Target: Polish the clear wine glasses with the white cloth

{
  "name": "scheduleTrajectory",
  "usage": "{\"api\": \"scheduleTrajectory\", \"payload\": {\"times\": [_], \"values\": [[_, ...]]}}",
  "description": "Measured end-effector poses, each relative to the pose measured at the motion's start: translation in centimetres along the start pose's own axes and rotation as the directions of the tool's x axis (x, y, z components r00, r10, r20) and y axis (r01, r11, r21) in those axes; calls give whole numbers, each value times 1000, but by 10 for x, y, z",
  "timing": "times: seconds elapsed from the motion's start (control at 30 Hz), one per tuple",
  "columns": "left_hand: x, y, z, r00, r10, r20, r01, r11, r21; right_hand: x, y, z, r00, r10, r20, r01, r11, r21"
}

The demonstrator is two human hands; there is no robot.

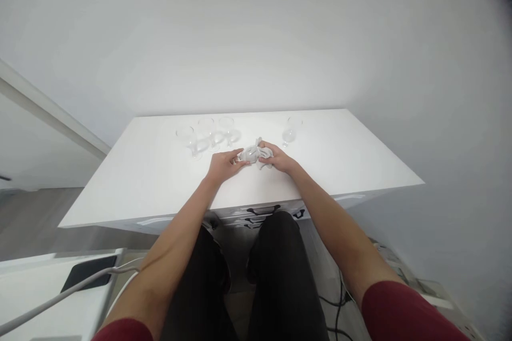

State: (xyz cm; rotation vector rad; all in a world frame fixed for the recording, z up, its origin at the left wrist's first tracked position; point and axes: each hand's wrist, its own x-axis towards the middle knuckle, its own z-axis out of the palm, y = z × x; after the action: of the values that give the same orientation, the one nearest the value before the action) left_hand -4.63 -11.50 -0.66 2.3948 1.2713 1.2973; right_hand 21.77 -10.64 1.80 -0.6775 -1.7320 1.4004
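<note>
Both my hands rest on a white table (352,160) near its middle. My left hand (222,164) grips a clear glass (245,155) lying between the hands. My right hand (279,159) is closed on a crumpled white cloth (260,152) pressed against that glass. Three clear stemmed glasses (208,137) stand in a cluster just beyond my left hand. One more clear glass (289,135) stands alone just beyond my right hand.
A plain white wall rises behind the table. Drawers with dark handles (262,210) sit under the tabletop above my knees. At lower left a white surface holds a dark phone (88,272) and a white cable (64,295). Cables lie on the floor at lower right.
</note>
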Motion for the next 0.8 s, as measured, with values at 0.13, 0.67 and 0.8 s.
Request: {"api": "scheduleTrajectory", "payload": {"times": [0.13,0.67,0.8], "values": [[1,3,-1,1000,-20,-5,20,999,-28,0,5,-1,984,-107,-143,93,991,-99],[6,13,-12,997,-61,43,69,972,-224,-5,-4,1,992,63,-113,-22,943,331],[6,12,-12,996,-32,88,52,970,-235,-4,-4,3,998,-8,-56,21,974,224]]}}
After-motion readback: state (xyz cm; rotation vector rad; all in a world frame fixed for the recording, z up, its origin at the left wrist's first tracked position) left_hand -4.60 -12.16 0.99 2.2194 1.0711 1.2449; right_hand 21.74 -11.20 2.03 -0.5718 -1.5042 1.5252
